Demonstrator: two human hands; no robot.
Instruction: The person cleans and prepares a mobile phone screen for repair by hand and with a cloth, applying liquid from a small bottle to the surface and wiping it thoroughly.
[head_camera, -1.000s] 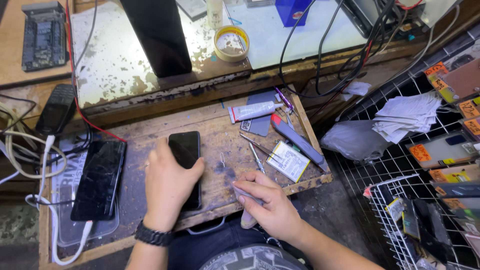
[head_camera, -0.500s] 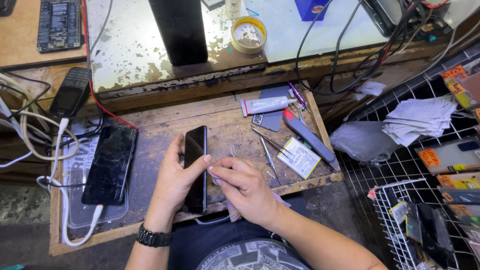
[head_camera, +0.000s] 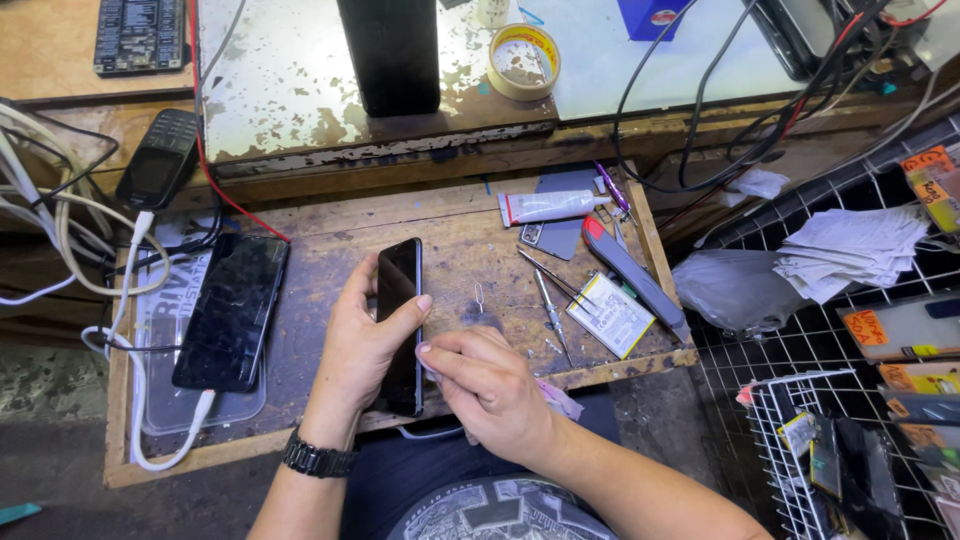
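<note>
Since the earlier frames, dark phone (head_camera: 399, 320) got tipped up from lying flat to standing on its long edge, and right hand (head_camera: 487, 388) moved in from the near edge to meet it. Left hand (head_camera: 362, 335) was wrapped round the phone from the left, fingers behind, thumb across the front, clamping it upright near the middle of the wooden surface (head_camera: 300, 225), towards its near edge; likely held that way to expose the side edge. Right hand was closed narrow, fingertips pinched against the phone's lower right edge; something pinkish (head_camera: 556, 400) poked out under the hand, possibly a cloth or pick, couldn't tell which. Wrist watch (head_camera: 316, 458) on the left arm.

Second phone (head_camera: 232, 308) with cracked screen lay flat by the left edge on a clear plastic tray (head_camera: 160, 410), white cable (head_camera: 170, 450) plugged in at its near end. Towards the right edge, within reach: glue tube (head_camera: 548, 206), tweezers (head_camera: 550, 300), grey-red handled cutter (head_camera: 630, 275), flat battery (head_camera: 610, 314), small SIM pin (head_camera: 478, 296). Behind, on the raised worn shelf: tape roll (head_camera: 524, 60), black upright block (head_camera: 390, 50). Keypad phone (head_camera: 160, 158) sat at the far left corner amid cables. Wire rack (head_camera: 800, 400) with papers off the right side.
</note>
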